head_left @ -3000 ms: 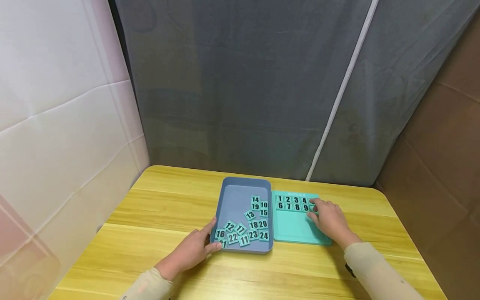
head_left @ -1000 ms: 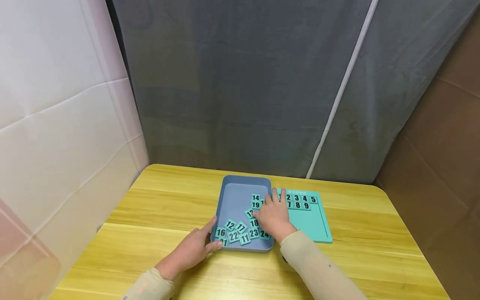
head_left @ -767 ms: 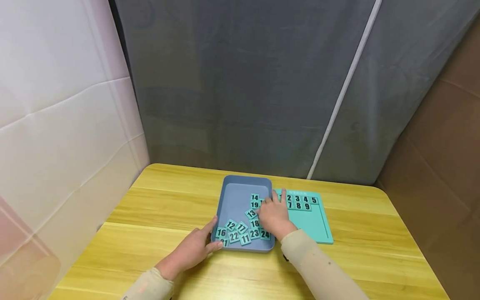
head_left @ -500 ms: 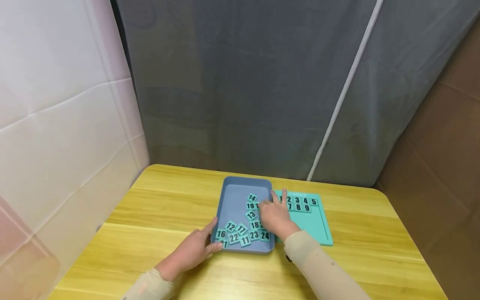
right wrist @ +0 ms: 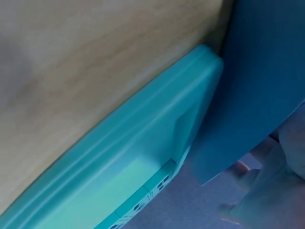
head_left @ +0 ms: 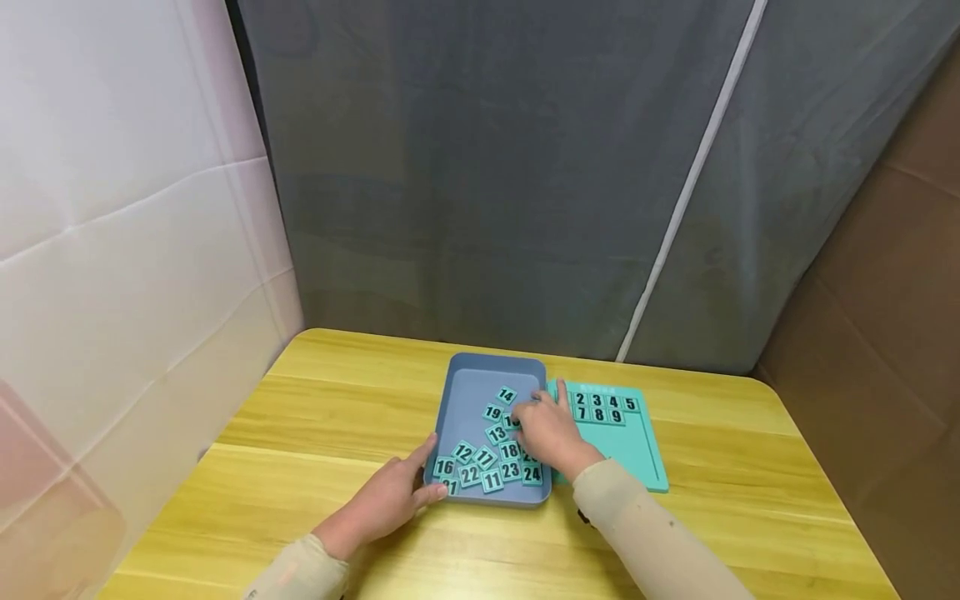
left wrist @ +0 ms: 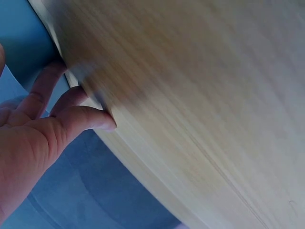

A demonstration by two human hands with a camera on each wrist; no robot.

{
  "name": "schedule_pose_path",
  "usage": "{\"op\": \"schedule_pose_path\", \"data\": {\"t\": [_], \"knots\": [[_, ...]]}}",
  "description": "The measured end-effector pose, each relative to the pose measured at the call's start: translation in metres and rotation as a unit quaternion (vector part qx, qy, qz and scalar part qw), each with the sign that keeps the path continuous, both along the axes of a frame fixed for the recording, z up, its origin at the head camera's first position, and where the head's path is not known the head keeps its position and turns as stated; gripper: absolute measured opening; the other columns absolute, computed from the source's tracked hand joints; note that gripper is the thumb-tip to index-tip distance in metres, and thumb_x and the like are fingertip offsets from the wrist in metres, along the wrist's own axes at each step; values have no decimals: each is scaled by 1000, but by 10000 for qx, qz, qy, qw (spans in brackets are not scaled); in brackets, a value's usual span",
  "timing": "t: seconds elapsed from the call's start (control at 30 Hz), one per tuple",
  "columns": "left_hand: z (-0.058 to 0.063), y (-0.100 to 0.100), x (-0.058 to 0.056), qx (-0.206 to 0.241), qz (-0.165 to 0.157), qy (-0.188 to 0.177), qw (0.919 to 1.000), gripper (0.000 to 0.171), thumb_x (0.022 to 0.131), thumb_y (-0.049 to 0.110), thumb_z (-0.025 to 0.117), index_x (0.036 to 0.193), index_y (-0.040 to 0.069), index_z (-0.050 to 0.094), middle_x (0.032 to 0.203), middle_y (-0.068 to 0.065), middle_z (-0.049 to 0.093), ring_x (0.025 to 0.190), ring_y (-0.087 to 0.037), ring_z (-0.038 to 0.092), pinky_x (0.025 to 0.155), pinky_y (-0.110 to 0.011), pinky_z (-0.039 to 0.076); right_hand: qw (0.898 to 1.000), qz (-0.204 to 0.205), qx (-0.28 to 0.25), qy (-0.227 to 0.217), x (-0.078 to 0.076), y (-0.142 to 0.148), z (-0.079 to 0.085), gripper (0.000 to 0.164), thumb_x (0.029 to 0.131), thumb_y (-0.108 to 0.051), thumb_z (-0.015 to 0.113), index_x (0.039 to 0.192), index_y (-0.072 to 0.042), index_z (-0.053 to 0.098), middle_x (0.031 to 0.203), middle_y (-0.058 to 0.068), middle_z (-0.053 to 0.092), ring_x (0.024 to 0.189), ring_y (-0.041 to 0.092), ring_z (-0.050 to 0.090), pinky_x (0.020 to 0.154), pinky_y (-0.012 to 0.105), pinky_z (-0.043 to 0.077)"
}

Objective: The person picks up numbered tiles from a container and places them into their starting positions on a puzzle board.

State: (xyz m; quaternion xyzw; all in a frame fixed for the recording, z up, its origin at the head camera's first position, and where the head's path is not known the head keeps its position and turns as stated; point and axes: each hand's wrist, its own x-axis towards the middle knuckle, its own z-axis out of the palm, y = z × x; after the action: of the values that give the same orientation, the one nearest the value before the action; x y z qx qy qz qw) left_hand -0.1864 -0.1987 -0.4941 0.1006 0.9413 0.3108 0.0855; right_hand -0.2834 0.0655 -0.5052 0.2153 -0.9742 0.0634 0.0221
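In the head view my left hand [head_left: 393, 500] grips the near-left corner of the grey-blue tray [head_left: 463, 379], its thumb over the rim close to tile 21 [head_left: 449, 486]. The left wrist view shows the bent fingers [left wrist: 85, 117] at the tray's edge. My right hand [head_left: 553, 433] reaches over the tray's right rim, fingers spread, with fingertips at a tilted number tile [head_left: 512, 422] that they partly cover. Left of it are tile 19 [head_left: 492, 412] and tile 13 [head_left: 497, 433]. A turquoise board [head_left: 622, 450] stands right of the tray, with rows of number tiles including 5 [head_left: 630, 405] and 9 [head_left: 616, 417].
More number tiles, such as 14 [head_left: 507, 395], 12 [head_left: 463, 452] and 24 [head_left: 532, 474], lie loose in the tray. Tray and board stand side by side on a wooden table [head_left: 315, 417]. A dark curtain [head_left: 480, 183] hangs behind it.
My right hand has come from the board to the tray, leaving tile 5 in the top row. Tile 19 and the tile at my fingertips have slid left; 14 has turned. My left hand stays.
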Motion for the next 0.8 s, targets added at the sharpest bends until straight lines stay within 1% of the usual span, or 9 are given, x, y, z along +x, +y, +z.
{"op": "schedule_pose_path", "data": {"t": [0.17, 0.27, 0.4, 0.53, 0.67, 0.8], "knots": [[0, -2, -3, -19, 74, -6, 10000, 86, 97, 37, 79, 165, 3, 38, 134, -22, 73, 113, -31, 65, 106, -56, 54, 9997, 184, -149, 54, -7, -3, 1, 17, 94, -29, 85, 109, -22, 83, 113, -5, 82, 131, 33, 63, 129, 70, 21], [-2, -3, -4, -8, 71, -9, 10000, 86, 97, 36, 79, 165, 2, 38, 135, -22, 73, 112, -30, 65, 106, -56, 54, 9996, 166, -243, 39, -9, -5, 0, 17, 94, -34, 85, 105, -21, 84, 109, -4, 81, 127, 32, 63, 129, 70, 24], [-4, -3, -4, 0, 44, 11, 10000, 86, 97, 36, 79, 165, 2, 39, 136, -23, 72, 113, -30, 65, 107, -56, 53, 9997, 90, -186, 110, -10, -8, -2, 20, 93, -40, 85, 99, -21, 84, 101, -3, 82, 122, 32, 66, 127, 70, 27], [-4, -3, -3, -27, 26, 68, 10000, 86, 96, 36, 79, 165, 2, 39, 135, -23, 73, 112, -31, 66, 106, -56, 54, 9997, 76, 4, 231, -11, -12, -5, 16, 93, -38, 85, 95, -22, 85, 95, -5, 82, 114, 29, 68, 127, 66, 31], [-4, -4, -3, -62, -14, 68, 10000, 87, 96, 37, 79, 165, 2, 39, 134, -23, 73, 111, -30, 66, 106, -56, 54, 9996, 58, -102, 260, -10, -12, -6, 12, 94, -33, 85, 98, -21, 85, 96, -4, 82, 112, 29, 69, 126, 65, 34], [-3, -4, -3, -52, -35, 79, 9999, 87, 96, 37, 79, 165, 2, 39, 133, -24, 73, 112, -31, 66, 107, -57, 54, 9986, 7, -465, 238, -8, -5, 4, 15, 95, -29, 84, 107, -20, 83, 106, -1, 82, 119, 33, 68, 124, 64, 36]]}}
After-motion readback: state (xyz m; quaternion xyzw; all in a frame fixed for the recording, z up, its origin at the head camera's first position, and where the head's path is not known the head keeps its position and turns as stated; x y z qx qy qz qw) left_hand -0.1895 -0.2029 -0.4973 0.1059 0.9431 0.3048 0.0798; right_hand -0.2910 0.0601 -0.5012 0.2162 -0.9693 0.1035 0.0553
